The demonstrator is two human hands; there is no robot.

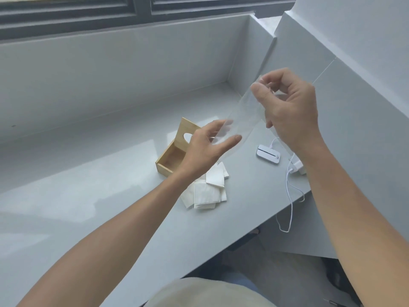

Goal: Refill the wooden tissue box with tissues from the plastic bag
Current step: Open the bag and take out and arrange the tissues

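A clear plastic bag [242, 117] hangs in the air, looking empty. My right hand [290, 107] pinches its upper end. My left hand [205, 149] is at its lower end, fingers spread and touching the plastic. Below, the wooden tissue box [171, 158] stands on the white sill with its lid, which has an oval slot, tipped up behind it; the inside looks empty. A loose pile of folded white tissues [209, 189] lies on the sill just right of the box, partly hidden by my left wrist.
A small white device [268, 154] with a cable lies to the right of the box. A white plug adapter [298, 168] sits near the sill's edge, its cord [290, 202] hanging over. White walls rise behind and to the right.
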